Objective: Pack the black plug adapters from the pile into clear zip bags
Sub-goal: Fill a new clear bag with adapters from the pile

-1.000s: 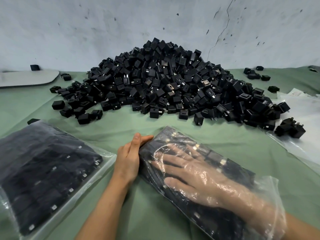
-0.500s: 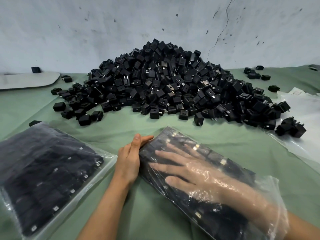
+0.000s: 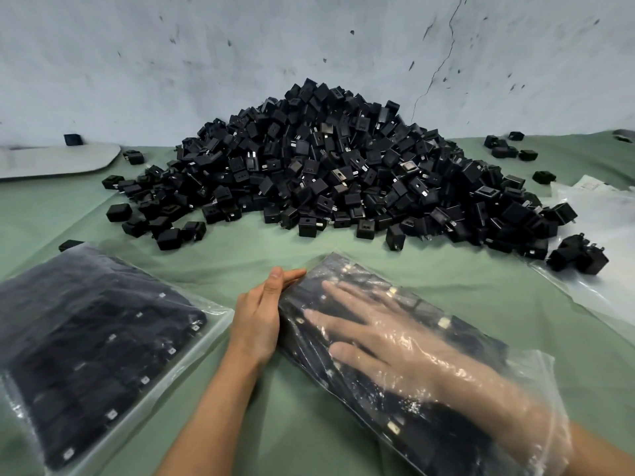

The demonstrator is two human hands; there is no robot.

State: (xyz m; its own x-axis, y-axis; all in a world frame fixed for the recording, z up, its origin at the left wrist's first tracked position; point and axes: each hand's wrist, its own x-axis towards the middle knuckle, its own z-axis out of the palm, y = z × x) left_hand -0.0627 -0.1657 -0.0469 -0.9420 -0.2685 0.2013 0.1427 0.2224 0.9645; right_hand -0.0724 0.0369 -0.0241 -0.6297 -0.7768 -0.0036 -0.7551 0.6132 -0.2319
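Your right grip (image 3: 388,341) lies flat inside the clear plastic zip bag (image 3: 539,372), fingers spread over packed black plug adapters (image 3: 446,427). Your left grip (image 3: 257,321), fingers straight together, presses the bag's left side.

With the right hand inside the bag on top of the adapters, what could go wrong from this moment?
1. The right hand lies flat inside the open clear bag. Pulling it out may drag the packed adapters out of line or out of the mouth.
2. The left hand braces one side only, so the rows might slide away from it.
3. Metal prongs press against the film and could puncture it.
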